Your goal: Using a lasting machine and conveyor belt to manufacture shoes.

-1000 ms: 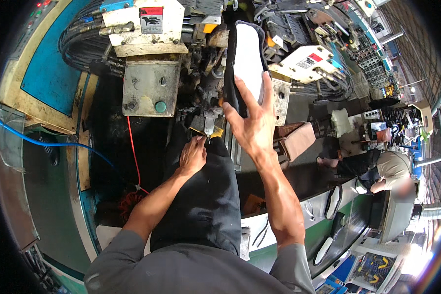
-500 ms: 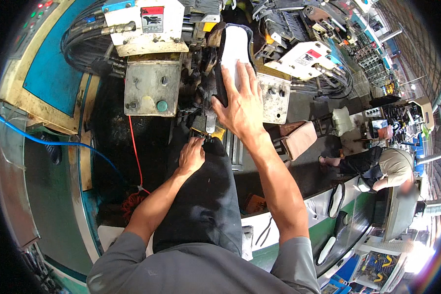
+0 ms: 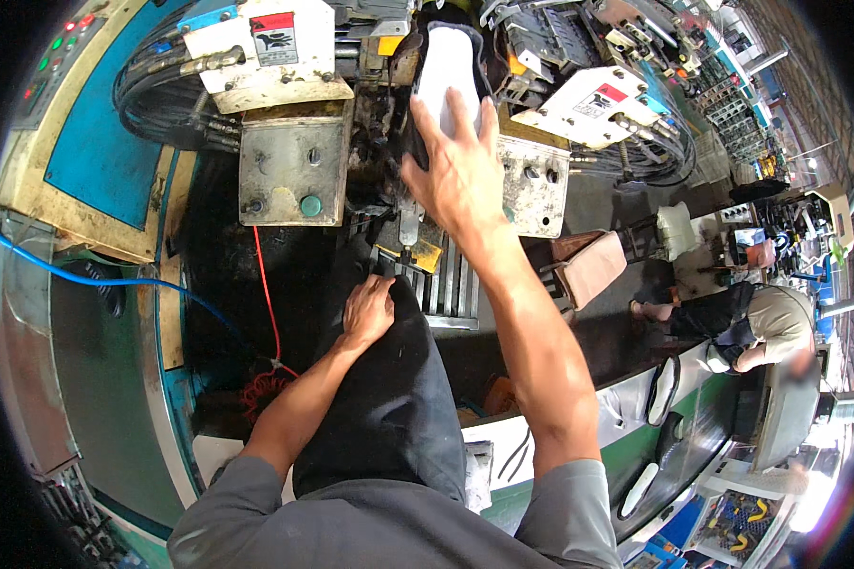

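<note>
A dark shoe upper with a white insole (image 3: 449,64) on its upturned bottom sits in the machine between two side blocks. Across its near end lies my right hand (image 3: 458,175), fingers spread, fingertips on the white surface and thumb stretched to the left. My left hand (image 3: 368,308) rests on my dark trouser leg (image 3: 389,398) near the knee, its fingers curled under; whatever they hold, if anything, is hidden. Just beyond that hand a metal rod (image 3: 408,229) comes down to a yellow piece (image 3: 424,254).
Metal blocks with bolts (image 3: 294,171) and white plates with hoses (image 3: 266,47) flank the shoe. A red hose (image 3: 264,284) and a blue hose (image 3: 95,278) run at the left. On the right, several shoes (image 3: 662,389) lie on a green belt (image 3: 607,455), with a co-worker (image 3: 769,318) beyond.
The shoe and my right hand appear slightly higher in view. My left hand has drawn back from the rod and yellow piece, which now show more fully.
</note>
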